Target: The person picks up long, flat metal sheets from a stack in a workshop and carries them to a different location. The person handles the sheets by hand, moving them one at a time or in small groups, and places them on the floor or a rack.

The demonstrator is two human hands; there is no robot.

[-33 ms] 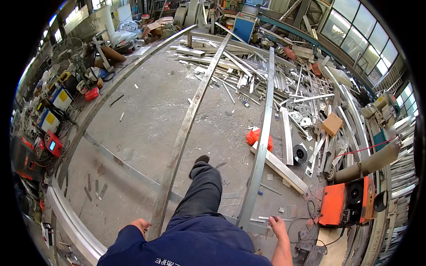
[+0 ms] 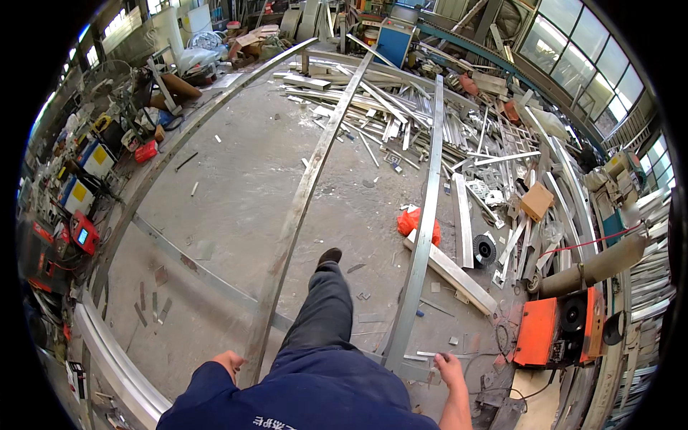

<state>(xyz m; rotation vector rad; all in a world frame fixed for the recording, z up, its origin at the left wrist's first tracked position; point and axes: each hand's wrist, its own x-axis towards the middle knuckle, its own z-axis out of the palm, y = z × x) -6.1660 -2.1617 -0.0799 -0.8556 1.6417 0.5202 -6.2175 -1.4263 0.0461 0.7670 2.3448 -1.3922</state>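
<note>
Evidently long, curved, grey — steel bar (image 2: pixel 294 215) near left hand (image 2: pixel 229 360).

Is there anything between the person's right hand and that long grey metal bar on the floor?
Nothing visible stands between them. The right hand hangs just right of the near end of the long grey metal bar, with only bare concrete floor in the gap. Whether the hand touches the bar cannot be told.

Single head-worn fisheye, looking steeply down over workshop floor (image 2: pixel 236 179), edges probably distorted
</note>
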